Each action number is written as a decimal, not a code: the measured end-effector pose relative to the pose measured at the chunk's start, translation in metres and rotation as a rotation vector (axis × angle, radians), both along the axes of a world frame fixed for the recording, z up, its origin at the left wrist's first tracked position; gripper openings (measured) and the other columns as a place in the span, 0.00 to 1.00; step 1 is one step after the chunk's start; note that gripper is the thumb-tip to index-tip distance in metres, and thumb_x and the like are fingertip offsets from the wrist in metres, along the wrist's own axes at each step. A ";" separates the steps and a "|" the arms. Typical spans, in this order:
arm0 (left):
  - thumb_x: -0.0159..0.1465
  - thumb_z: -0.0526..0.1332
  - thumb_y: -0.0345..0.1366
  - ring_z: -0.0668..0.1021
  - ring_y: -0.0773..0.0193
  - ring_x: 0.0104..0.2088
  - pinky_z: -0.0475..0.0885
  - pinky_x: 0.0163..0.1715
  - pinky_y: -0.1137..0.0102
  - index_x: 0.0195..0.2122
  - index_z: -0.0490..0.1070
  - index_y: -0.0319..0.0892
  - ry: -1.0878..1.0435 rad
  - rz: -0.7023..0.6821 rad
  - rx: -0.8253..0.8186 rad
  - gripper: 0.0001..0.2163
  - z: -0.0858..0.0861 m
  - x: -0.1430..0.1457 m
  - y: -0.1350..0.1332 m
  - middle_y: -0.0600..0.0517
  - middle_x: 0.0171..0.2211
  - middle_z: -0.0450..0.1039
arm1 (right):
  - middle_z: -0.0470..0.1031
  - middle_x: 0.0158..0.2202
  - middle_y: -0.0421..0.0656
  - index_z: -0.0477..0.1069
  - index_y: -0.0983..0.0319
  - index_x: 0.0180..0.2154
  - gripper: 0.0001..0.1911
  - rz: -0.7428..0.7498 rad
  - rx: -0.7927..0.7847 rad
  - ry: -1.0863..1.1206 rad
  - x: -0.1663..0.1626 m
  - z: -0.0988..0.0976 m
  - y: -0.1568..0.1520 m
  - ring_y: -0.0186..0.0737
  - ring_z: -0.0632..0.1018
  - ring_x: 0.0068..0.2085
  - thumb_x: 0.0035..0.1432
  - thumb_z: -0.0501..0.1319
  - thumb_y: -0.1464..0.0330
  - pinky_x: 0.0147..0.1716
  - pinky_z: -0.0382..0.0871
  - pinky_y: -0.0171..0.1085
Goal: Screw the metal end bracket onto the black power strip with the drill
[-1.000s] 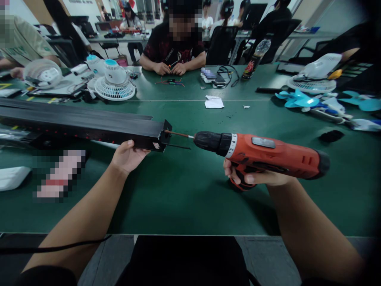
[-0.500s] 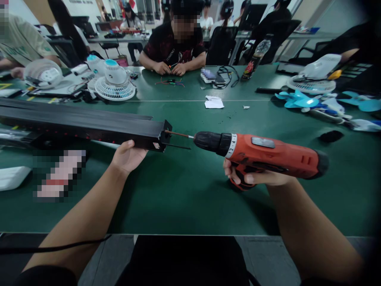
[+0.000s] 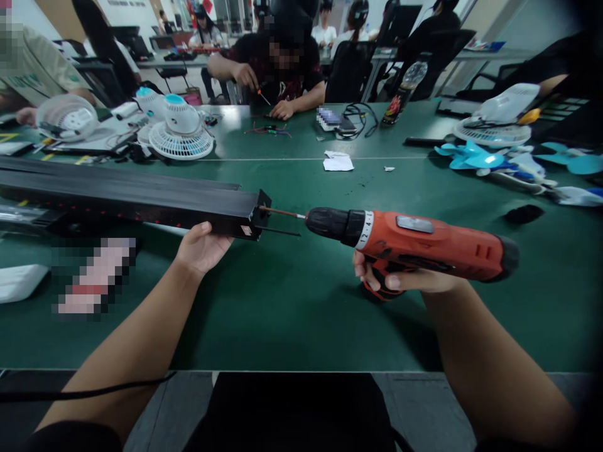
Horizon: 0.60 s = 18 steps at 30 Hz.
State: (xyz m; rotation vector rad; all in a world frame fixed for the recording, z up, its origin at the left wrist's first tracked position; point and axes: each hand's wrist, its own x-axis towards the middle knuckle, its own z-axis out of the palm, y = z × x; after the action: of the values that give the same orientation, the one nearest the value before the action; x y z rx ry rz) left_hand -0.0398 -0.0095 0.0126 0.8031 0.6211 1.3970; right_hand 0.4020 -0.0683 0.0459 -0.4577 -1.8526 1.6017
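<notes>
Two hands to account for; found both occupied. Noted the right hand (image 3: 409,282) holding an orange drill (image 3: 438,247) by its handle, fingers wrapped around; could not judge the firmness of grip. Found the drill pointing leftward above the green table (image 3: 301,314), apparently so as to set its black chuck (image 3: 330,223) in line with a brown rod (image 3: 282,212). Traced that rod from the chuck to the end of a long black tube (image 3: 198,204), left of centre; could not see its reach inside. Noted a thinner dark rod (image 3: 282,232) jutting from the same end, just below and apart from the chuck. Found the left hand (image 3: 202,251) cupped beneath the tube close to that end, thumb against the near side; judged the hold a steadying one, against turning or sliding. Beyond, recorded a torn white paper (image 3: 338,162) and, at far right, blue fan blades (image 3: 471,156), probably grouped by kind. Farther off, saw a face-down white fan (image 3: 181,139), presumably so laid for stability, and a co-worker's hand (image 3: 245,76) holding a screwdriver (image 3: 262,95).
</notes>
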 end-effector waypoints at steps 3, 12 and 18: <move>0.52 0.82 0.38 0.91 0.48 0.47 0.89 0.47 0.63 0.51 0.86 0.48 0.010 0.013 -0.004 0.24 0.000 0.000 0.001 0.46 0.44 0.91 | 0.85 0.45 0.48 0.82 0.60 0.58 0.22 0.023 -0.022 -0.017 -0.001 0.002 0.000 0.35 0.81 0.29 0.69 0.77 0.57 0.25 0.82 0.33; 0.52 0.82 0.40 0.90 0.45 0.52 0.88 0.50 0.60 0.51 0.84 0.47 0.027 0.026 0.001 0.24 0.000 0.002 -0.001 0.46 0.45 0.91 | 0.86 0.45 0.49 0.83 0.59 0.57 0.19 -0.028 0.038 -0.009 0.000 0.003 -0.002 0.38 0.86 0.33 0.70 0.76 0.59 0.29 0.85 0.34; 0.53 0.82 0.40 0.90 0.45 0.53 0.87 0.52 0.60 0.47 0.85 0.48 0.028 0.023 0.004 0.20 -0.003 0.000 0.001 0.47 0.43 0.90 | 0.85 0.45 0.48 0.82 0.58 0.59 0.22 0.015 -0.021 -0.014 -0.002 0.003 -0.002 0.35 0.80 0.28 0.69 0.77 0.57 0.24 0.80 0.35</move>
State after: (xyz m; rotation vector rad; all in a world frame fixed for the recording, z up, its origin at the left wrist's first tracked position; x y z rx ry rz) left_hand -0.0402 -0.0089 0.0098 0.8223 0.6511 1.4099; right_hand 0.4003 -0.0706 0.0485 -0.4662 -1.8551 1.6326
